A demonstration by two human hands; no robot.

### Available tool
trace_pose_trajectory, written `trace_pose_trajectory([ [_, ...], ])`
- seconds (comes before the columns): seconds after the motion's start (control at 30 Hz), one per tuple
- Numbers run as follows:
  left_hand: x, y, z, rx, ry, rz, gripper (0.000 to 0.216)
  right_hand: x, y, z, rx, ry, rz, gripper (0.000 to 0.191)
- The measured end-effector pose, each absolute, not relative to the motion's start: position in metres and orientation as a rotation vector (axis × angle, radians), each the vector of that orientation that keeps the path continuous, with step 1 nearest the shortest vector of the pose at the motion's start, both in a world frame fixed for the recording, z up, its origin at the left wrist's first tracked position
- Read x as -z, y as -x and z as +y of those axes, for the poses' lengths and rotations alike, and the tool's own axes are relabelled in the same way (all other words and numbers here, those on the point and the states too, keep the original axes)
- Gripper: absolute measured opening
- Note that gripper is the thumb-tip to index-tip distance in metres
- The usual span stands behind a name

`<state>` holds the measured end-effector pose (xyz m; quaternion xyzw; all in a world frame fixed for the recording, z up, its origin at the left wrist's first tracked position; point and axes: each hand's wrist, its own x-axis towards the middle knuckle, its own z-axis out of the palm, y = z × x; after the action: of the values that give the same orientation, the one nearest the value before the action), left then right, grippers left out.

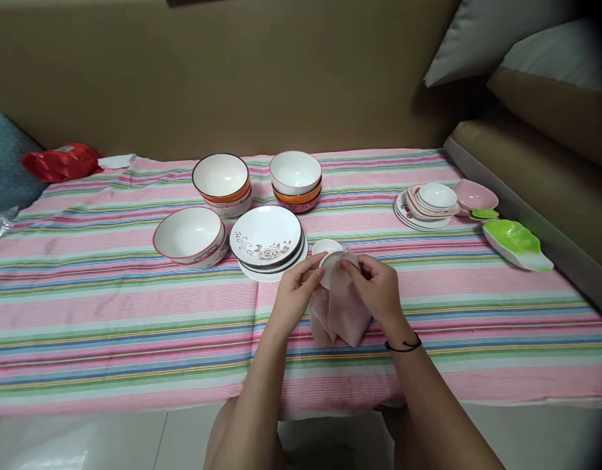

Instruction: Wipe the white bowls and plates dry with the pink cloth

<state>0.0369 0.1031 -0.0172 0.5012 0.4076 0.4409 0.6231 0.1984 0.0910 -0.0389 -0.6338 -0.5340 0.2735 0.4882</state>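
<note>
My left hand (296,294) is closed on the rim of a small white dish (329,267), held up on edge above the striped cloth. My right hand (377,290) is closed on a pink cloth (343,310) and presses it against the dish; the cloth hangs down between both hands. Another small white dish (325,246) sits on the table just behind them. Right beside it, to the left, is a stack of flowered plates (266,243).
A striped tablecloth (110,313) covers the table. White bowl stacks stand at the left (189,235), back left (221,179) and back middle (295,176). Small plates (428,202), a pink dish (476,194) and a green leaf dish (516,243) lie right. A red bag (61,162) lies far left.
</note>
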Motion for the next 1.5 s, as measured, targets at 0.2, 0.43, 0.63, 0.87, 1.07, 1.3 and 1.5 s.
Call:
trace_pose_trajectory([
  [0.2,0.02,-0.042,0.102,-1.077,-1.034,0.904,0.043,0.042,-0.198,0.093,-0.707,1.489,-1.289,0.021],
  [0.43,0.022,-0.043,0.102,-1.06,-0.975,0.863,0.045,0.039,-0.194,0.092,-0.716,1.472,-1.242,0.029],
  [0.63,0.02,-0.043,0.102,-1.052,-0.97,0.842,0.044,0.04,-0.196,0.091,-0.613,1.5,-1.278,0.023],
  [0.87,0.02,-0.044,0.103,-1.054,-1.065,0.915,0.041,0.038,-0.198,0.091,-0.453,1.575,-1.349,0.026],
  [1.07,0.018,-0.046,0.102,-1.061,-1.02,0.89,0.041,0.038,-0.195,0.092,-0.431,1.544,-1.297,0.034],
  [1.3,0.021,-0.049,0.1,-1.087,-0.957,0.847,0.044,0.039,-0.194,0.093,-0.73,1.397,-1.177,0.024],
  [1.5,0.021,-0.049,0.1,-1.091,-0.948,0.877,0.046,0.036,-0.195,0.092,-0.802,1.411,-1.198,0.036],
])
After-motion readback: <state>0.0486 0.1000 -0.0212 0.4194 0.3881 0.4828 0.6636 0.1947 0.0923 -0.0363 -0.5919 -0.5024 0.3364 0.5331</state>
